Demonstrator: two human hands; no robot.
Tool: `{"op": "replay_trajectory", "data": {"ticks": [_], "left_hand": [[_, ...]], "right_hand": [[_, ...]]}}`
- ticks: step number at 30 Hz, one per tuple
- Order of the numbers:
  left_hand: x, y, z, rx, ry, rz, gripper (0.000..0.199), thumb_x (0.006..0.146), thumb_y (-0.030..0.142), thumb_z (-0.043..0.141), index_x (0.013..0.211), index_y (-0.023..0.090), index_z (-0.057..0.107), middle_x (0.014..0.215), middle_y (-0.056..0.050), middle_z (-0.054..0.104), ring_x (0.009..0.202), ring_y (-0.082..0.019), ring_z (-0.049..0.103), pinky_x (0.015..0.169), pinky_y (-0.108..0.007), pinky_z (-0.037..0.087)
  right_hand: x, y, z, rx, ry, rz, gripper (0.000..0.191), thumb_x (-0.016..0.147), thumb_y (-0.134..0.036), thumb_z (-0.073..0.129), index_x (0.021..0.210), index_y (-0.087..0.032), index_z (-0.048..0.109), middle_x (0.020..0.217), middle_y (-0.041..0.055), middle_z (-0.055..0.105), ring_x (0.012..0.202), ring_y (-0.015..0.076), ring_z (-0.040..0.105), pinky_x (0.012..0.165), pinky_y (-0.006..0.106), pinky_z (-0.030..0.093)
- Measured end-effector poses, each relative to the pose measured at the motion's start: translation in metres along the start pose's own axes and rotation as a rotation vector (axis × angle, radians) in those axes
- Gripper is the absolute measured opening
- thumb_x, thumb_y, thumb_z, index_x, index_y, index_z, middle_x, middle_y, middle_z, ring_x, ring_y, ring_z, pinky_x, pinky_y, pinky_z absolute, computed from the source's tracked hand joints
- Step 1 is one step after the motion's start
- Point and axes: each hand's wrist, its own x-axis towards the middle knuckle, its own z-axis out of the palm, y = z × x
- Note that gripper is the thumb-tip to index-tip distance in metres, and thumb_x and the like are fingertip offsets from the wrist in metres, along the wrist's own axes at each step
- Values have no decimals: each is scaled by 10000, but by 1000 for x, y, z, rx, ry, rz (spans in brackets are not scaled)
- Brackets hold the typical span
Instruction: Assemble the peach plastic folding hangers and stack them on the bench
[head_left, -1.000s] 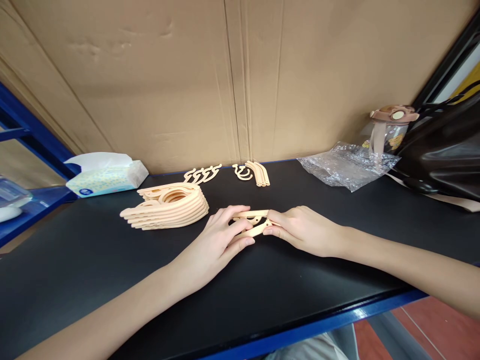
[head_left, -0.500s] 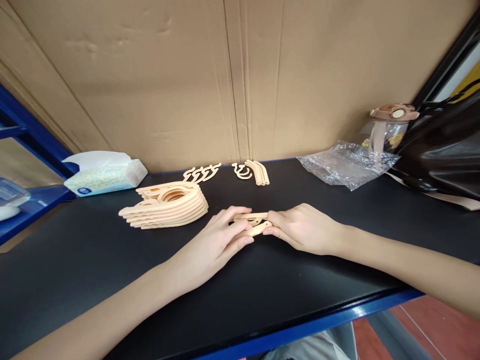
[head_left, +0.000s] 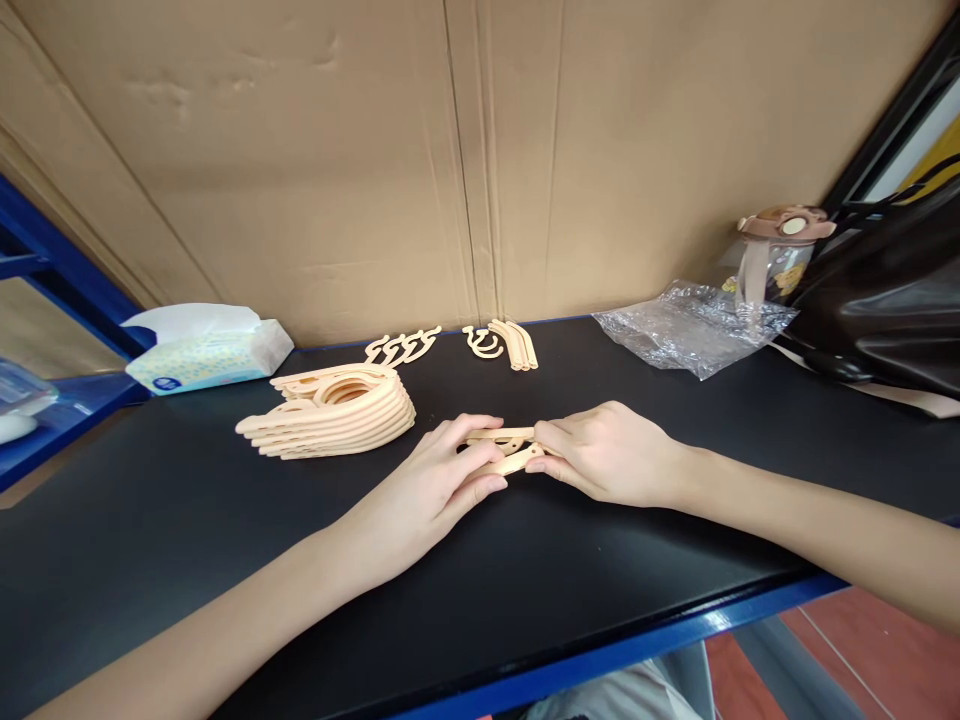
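Between my two hands is a cream folding hanger (head_left: 519,459), held just over the black tabletop (head_left: 525,600). My left hand (head_left: 442,470) grips its left end, fingers over the top and thumb along the near side. At the right end, my right hand (head_left: 611,455) pinches it between thumb and fingers. My fingers cover much of the piece. To the left lies a stack of folded hangers (head_left: 337,420) in the same cream colour. Behind the stack are several loose hooks (head_left: 405,347). A few more hooks (head_left: 484,343) lie beside slim curved hanger arms (head_left: 517,345).
A tissue pack (head_left: 210,350) sits at the back left. Crumpled clear plastic bags (head_left: 690,325) lie at the back right, before a drink bottle (head_left: 784,255) and a black bag (head_left: 892,290). Cardboard (head_left: 337,180) stands along the back. The table has a blue front edge (head_left: 637,650).
My right hand has shifted very slightly upward at its end of the hanger. Both hands keep their grip, and the other things stay put.
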Motion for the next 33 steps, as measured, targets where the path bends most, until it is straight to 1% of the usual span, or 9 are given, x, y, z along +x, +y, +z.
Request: {"op": "replay_trajectory", "data": {"ticks": [4,7,15,18,22,25,28,30,33], "left_hand": [[1,0,0,1,3,7,227,962,337,376,1041,258,574,1336,-25,415,1159,-211,453,974,-370,415],[1,0,0,1,-3,10,224,964,335,372,1028,252,570,1339,-24,409,1161,-207,449,975,-367,411],[1,0,0,9,-23,2,232,970,335,363,1071,256,557,1345,-24,398,1180,-204,427,992,-377,395],[1,0,0,-2,-13,13,229,967,337,369,1039,247,566,1339,-28,408,1173,-209,433,985,-377,402],[1,0,0,0,-16,10,224,966,331,369,1038,246,564,1341,-30,409,1180,-211,429,985,-376,404],[1,0,0,4,-5,13,221,963,327,377,1024,241,572,1333,-36,420,1166,-214,443,974,-376,413],[1,-2,1,14,7,26,216,960,329,383,1017,242,573,1327,-37,428,1149,-215,457,962,-373,420],[1,-3,2,21,21,35,211,960,329,385,1013,241,570,1331,-36,425,1153,-214,452,966,-370,415],[1,-4,3,34,12,36,216,963,330,379,1037,245,564,1341,-34,414,1167,-212,439,980,-371,404]], "right_hand": [[0,0,1,-1,25,-18,375,988,-394,258,867,-146,512,770,47,659,637,140,606,508,252,231],[0,0,2,-10,33,-24,367,988,-391,261,869,-146,508,760,37,654,636,143,605,507,254,223],[-1,1,4,-42,40,-31,368,989,-377,262,857,-143,514,740,37,646,616,145,597,497,267,231],[0,1,4,-36,31,-34,372,989,-375,259,848,-144,513,735,45,646,604,139,591,494,271,232],[0,2,5,-6,27,-31,380,989,-385,252,833,-146,503,727,37,645,591,138,591,489,260,202],[-1,3,5,7,22,-20,412,990,-405,225,844,-145,508,703,42,642,571,131,578,491,253,195],[0,5,4,31,-10,-6,429,990,-419,213,871,-143,520,696,53,646,554,123,564,492,251,201],[0,5,5,60,-24,-3,422,989,-422,216,888,-148,521,698,46,647,543,118,556,491,249,200],[0,5,5,88,-25,-1,414,988,-425,215,887,-156,514,684,29,640,530,116,544,492,247,200]]}}
